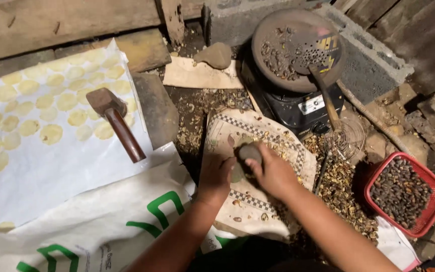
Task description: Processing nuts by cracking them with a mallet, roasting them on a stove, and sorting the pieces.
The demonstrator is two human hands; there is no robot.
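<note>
1. Gripping a rounded grey stone [250, 151], the right hand [273, 174] closes its fingers over the stone's right side and top, directly above the checkered cloth pad [258, 136].
2. Pressing down beside it, the left hand [216, 176] lies on the pad with fingers curled toward the stone's lower left edge; whether it pinches something small under the stone I cannot tell.
3. Both hands meet at the stone, so it lies just ahead of the knuckles, toward the black stove [298, 108]; the right hand is the one carrying it.
4. The stone shows no clear long axis, being roughly round.
5. Loose shell fragments [346, 194] lie to the right of the pad, and the red basket [431, 176] of dark seeds sits further right, well apart from the hands.
6. A wooden mallet [114, 118] rests on the white sheet [51, 176] to the left, untouched.
</note>
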